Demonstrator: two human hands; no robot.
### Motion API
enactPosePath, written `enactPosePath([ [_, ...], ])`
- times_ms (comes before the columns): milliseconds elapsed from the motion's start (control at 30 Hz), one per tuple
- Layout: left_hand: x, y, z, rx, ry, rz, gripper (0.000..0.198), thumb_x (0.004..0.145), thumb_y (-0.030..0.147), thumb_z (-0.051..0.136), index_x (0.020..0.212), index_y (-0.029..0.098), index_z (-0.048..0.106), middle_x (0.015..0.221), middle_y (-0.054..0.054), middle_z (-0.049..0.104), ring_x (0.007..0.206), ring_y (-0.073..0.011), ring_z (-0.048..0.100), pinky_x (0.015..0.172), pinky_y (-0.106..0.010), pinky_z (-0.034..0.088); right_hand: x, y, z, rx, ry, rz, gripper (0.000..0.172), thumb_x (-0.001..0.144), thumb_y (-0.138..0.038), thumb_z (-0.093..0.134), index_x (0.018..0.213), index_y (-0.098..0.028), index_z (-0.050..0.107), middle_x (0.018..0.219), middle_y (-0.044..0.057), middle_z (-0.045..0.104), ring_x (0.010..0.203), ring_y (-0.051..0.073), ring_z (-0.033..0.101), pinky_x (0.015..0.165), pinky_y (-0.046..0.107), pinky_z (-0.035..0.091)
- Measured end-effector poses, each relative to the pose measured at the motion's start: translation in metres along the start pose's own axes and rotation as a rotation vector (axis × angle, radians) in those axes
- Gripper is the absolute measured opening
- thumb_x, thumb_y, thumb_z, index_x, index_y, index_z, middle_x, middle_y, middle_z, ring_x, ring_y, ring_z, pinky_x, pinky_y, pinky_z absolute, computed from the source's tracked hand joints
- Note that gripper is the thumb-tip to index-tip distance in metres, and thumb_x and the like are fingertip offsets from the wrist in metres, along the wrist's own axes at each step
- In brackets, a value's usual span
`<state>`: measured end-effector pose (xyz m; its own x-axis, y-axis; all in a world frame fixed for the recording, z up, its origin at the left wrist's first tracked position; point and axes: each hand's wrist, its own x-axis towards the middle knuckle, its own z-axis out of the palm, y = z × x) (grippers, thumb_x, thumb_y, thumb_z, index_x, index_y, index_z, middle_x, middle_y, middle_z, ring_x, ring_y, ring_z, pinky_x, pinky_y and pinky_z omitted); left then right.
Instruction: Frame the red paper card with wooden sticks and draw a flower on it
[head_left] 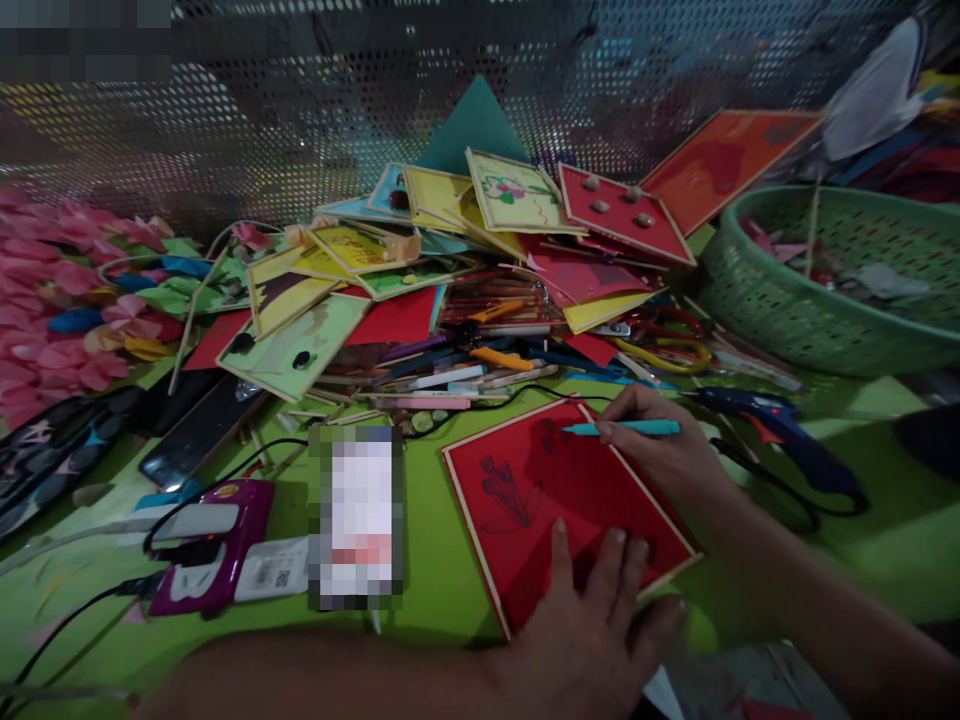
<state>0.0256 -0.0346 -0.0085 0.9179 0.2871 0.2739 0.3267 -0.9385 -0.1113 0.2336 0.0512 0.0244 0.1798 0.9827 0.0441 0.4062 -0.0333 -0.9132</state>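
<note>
A red card (555,520) edged with thin wooden sticks lies on the green table (431,500). Dark outlines of flowers with leaves are on its left part, and a smaller dark mark is near its top. My right hand (656,440) is closed around a turquoise pen (637,427), whose tip is at the small mark. My left hand (585,620) lies with spread fingers on the card's lower part and holds nothing.
Behind the card is a pile of framed cards (525,195), pens and sticks. A glue gun (780,430) and green basket (847,300) are at right. Left are a blurred-out phone (356,520), a purple power strip (247,510), cables and pink paper flowers (60,290).
</note>
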Motion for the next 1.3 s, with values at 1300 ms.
enactPosePath([
  [1300, 0.0008, 0.0002, -0.0014, -0.013, 0.032, -0.021, 0.046, 0.098, 0.031, 0.039, 0.140, 0.034, 0.057, 0.150, -0.012, 0.055, 0.138, -0.0363, 0.048, 0.100, -0.068, 0.030, -0.0018, 0.0013, -0.0002, 0.062, -0.026, 0.013, 0.019, 0.079, -0.038, 0.073, 0.075, -0.023, 0.061, 0.068, -0.002, 0.059, 0.062, 0.016, 0.050, 0.059, 0.031, 0.038],
])
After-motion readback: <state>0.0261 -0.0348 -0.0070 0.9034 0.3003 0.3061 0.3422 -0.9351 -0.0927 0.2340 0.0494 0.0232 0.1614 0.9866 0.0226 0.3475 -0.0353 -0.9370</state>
